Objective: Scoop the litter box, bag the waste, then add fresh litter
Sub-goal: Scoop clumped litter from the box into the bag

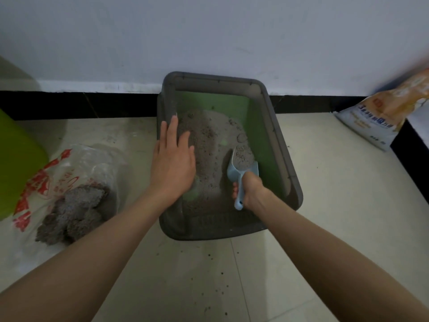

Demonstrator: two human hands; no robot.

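One litter box (282, 145) holding grey litter (209, 140), my left hand (173, 159) spread flat on its rim, my right hand (251, 190) gripping one loaded scoop (242, 165), one plastic bag (69, 182) of clumps (74, 212)

Tiled floor (325, 205) under litter box (285, 159)

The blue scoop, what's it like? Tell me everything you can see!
The scoop is pale blue and looks like plastic, with a rounded cup and a short handle. The right hand grips the handle. It sits inside the litter box, near the right side, pointing away from the person. Its cup holds a heap of grey litter with lumps in it.
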